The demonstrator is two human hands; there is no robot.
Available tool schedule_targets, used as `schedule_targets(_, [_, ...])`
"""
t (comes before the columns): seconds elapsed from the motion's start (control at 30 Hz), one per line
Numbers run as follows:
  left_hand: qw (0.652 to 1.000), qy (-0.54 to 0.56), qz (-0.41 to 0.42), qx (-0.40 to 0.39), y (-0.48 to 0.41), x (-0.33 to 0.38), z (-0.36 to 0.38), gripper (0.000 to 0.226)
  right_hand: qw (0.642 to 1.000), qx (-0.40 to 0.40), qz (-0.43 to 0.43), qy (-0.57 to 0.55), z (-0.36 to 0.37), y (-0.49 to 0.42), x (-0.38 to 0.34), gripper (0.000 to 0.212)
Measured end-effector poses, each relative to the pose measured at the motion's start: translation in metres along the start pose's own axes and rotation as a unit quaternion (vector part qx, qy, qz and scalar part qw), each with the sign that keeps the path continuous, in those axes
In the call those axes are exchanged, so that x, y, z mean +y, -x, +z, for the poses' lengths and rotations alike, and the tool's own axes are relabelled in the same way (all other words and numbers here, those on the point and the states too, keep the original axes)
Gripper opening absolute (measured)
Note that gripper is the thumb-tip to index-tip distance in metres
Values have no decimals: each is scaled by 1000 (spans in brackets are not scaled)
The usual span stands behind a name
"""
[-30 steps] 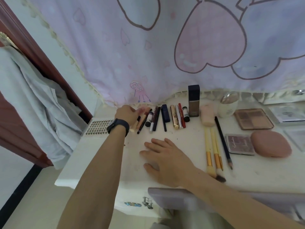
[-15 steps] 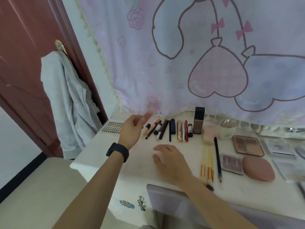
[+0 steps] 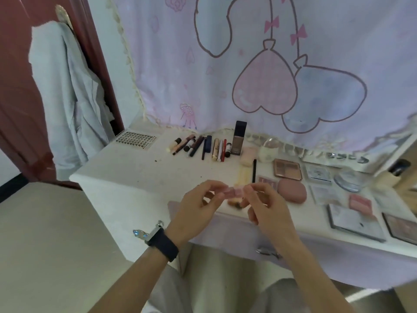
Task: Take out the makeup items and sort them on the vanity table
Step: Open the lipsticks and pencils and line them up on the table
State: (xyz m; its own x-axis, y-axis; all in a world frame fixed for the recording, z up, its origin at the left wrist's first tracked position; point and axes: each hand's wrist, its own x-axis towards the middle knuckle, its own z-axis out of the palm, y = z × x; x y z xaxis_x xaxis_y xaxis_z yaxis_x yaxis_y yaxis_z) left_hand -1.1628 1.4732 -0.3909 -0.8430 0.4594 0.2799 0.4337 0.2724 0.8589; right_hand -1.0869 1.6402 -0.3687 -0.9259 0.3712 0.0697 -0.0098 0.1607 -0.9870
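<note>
A small pink tube (image 3: 232,192) is held level above the front edge of the white vanity table (image 3: 126,177). My left hand (image 3: 198,208) pinches its left end and my right hand (image 3: 264,206) pinches its right end. At the back of the table lies a row of pencils, sticks and tubes (image 3: 198,146), with a dark foundation bottle (image 3: 239,137) upright at its right end. Brushes (image 3: 242,177) are partly hidden behind my hands. Right of them lie a brown palette (image 3: 287,169) and a pink puff case (image 3: 292,193).
More palettes and compacts (image 3: 356,219) lie along the table's right side, beside a clear round jar (image 3: 348,180). A printed curtain (image 3: 248,64) hangs behind the table. A grey garment (image 3: 65,98) hangs on the red door at the left. A drawer (image 3: 316,251) stands out below the tabletop.
My left hand lifted the pink tube from the left end of the row and brought it toward me. My right hand rose off the tabletop and took hold of the tube's other end.
</note>
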Motion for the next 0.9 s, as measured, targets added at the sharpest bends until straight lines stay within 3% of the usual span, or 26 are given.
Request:
schedule_targets(0.2, [994, -47, 90, 25, 22, 10, 37, 38, 1000, -21, -14, -7, -16, 26, 11, 29])
schedule_targets(0.5, [998, 2, 10, 65, 16, 39, 46, 37, 988, -37, -124, 82, -23, 36, 11, 29])
schedule_targets(0.67, [994, -47, -41, 87, 14, 49, 39, 69, 965, -51, -210, 147, -21, 32, 8, 19])
schedule_targets(0.73, [992, -39, -63, 99, 13, 49, 34, 58, 954, -62, -225, 190, -24, 26, 5, 20])
schedule_targets(0.8, [990, -9, -85, 112, 10, 50, 29, 50, 957, -87, -193, 198, -26, 19, -3, 20])
schedule_targets(0.9, [990, -15, -65, 123, 7, 50, 22, 48, 983, -136, -78, 97, -22, 13, -20, 36])
